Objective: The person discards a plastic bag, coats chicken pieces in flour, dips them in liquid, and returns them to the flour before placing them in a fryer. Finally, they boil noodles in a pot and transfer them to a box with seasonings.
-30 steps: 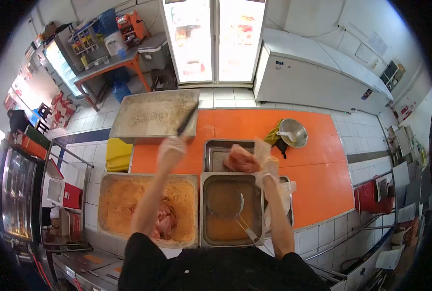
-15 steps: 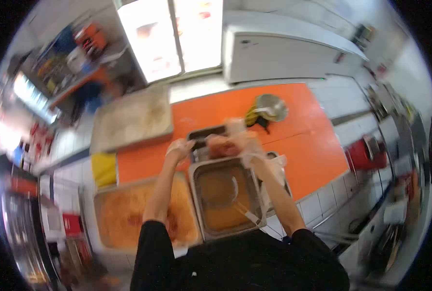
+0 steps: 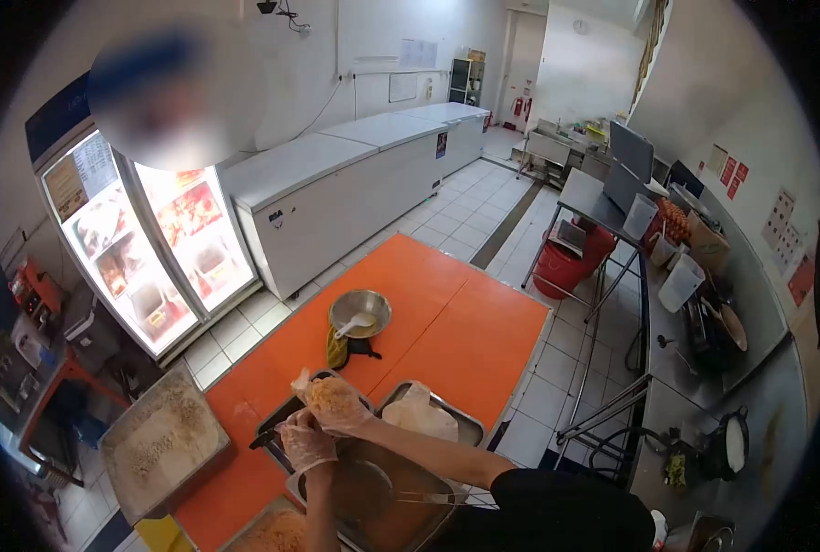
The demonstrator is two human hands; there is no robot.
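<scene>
My right hand [image 3: 344,411], in a clear plastic glove, is closed round an orange-brown lump of food [image 3: 329,396] above a small metal tray [image 3: 270,425]. Just below it, my gloved left hand [image 3: 307,443] has its fingers curled together close to the right palm; whatever they grip is hidden. A black handle-like piece [image 3: 261,439] sticks out left of it at the tray's edge. Nearer me is a deep pan [image 3: 401,526] of brownish liquid with a wire strainer [image 3: 366,488] in it. Beside it, another pan [image 3: 277,532] holds orange-coloured food.
A steel bowl [image 3: 360,315] with a white spoon sits on the orange table [image 3: 447,317] by a yellow-black cloth [image 3: 338,353]. A floury tray [image 3: 164,442] lies left, a tray with a whitish sheet [image 3: 421,414] right. Beyond stand a lit fridge, chest freezers and a metal rack.
The view has turned right and lifted. My hands have come together, the left moving from the tray's left side to beside the right. The lump is now held up in the right hand.
</scene>
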